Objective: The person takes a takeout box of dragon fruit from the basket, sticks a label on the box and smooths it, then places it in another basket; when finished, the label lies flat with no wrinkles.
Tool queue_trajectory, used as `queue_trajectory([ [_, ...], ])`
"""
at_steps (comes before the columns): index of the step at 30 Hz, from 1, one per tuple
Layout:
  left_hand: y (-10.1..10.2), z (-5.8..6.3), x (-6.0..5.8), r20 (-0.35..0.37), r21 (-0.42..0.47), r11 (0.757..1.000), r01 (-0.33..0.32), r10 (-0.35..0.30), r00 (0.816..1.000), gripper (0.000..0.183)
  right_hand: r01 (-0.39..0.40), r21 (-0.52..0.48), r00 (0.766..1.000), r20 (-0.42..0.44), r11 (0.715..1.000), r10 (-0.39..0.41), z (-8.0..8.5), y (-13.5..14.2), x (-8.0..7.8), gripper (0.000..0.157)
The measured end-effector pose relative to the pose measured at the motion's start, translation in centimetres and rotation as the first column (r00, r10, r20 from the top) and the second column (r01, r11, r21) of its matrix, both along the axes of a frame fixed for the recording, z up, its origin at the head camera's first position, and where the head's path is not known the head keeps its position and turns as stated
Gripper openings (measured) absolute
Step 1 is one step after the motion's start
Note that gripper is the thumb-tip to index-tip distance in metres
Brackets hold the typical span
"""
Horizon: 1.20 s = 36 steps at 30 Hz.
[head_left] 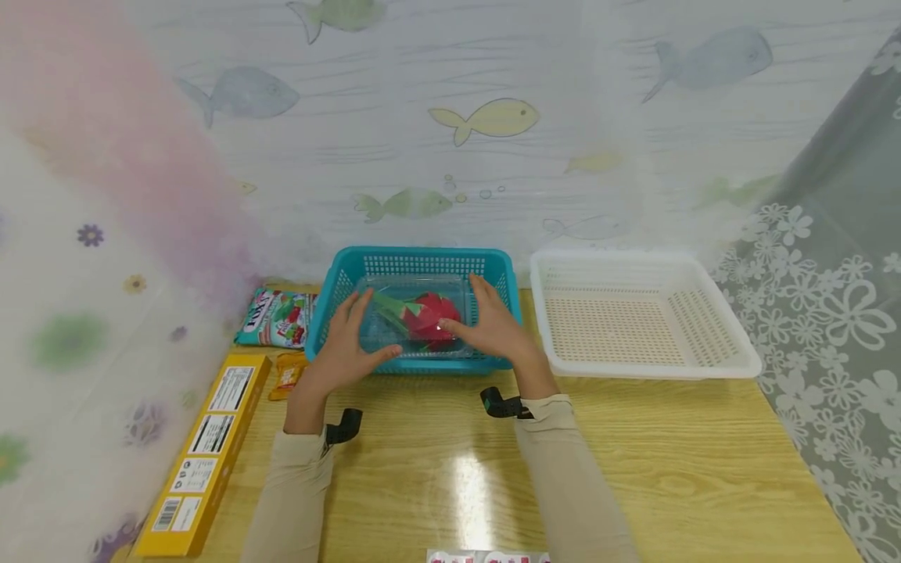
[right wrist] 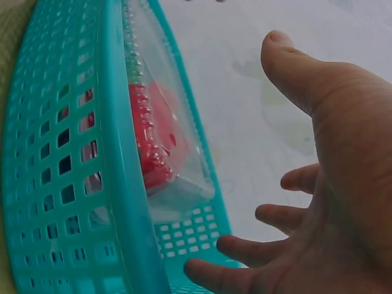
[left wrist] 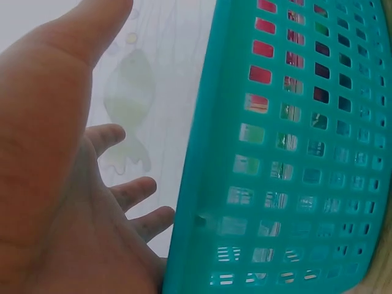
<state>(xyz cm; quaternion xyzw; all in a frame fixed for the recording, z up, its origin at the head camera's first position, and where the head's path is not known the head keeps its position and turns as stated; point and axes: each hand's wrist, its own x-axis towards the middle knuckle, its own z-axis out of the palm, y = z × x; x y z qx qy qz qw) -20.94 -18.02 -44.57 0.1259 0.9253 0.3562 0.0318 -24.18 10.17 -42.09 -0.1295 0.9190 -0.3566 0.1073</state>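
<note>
A clear plastic box [head_left: 383, 328] with a red dragon fruit [head_left: 431, 314] showing through it sits inside the teal basket [head_left: 422, 252]. Over the basket's left part is my left hand [head_left: 343, 348], its fingers spread and its thumb pointing right. My right hand [head_left: 498, 327] is over the right part, fingers also spread. Both wrist views show the palms bare: the left hand [left wrist: 55, 165] beside the basket wall [left wrist: 208, 147], the right hand [right wrist: 343, 159] apart from the box [right wrist: 184, 153]. Neither hand grips anything. Whether the fingertips touch the box cannot be told.
A white basket [head_left: 725, 367] stands to the right. On the left lie a colourful snack packet [head_left: 278, 317], a small orange packet [head_left: 287, 375] and a long yellow box [head_left: 204, 453]. A printed sheet [head_left: 486, 557] shows at the table's near edge. Behind hangs a fish-patterned curtain [head_left: 486, 156].
</note>
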Motion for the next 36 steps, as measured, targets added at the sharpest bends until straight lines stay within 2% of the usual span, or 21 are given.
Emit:
queue_trajectory([
  [10,-0.1,-0.3,-0.6,0.025,-0.063,0.998,-0.017,0.019,1.000,0.114,-0.018,0.024,0.997,0.069,1.000,0.017,-1.0,-0.5,-0.8,0.104],
  [21,0.1,-0.2,-1.4,0.030,-0.111,0.994,-0.020,0.024,0.999,0.116,-0.042,0.028,0.997,0.061,0.999,0.040,-1.7,-1.0,-1.5,0.103],
  [30,0.2,-0.4,-2.2,0.075,-0.155,0.988,-0.013,0.025,0.997,0.121,-0.025,0.012,0.995,0.099,1.000,0.024,-3.6,-1.8,-1.5,0.120],
  [36,0.3,-0.8,-3.0,0.098,-0.177,0.984,-0.017,0.035,0.995,0.124,-0.009,0.003,0.992,0.124,1.000,0.008,-4.0,-1.9,-1.5,0.123],
])
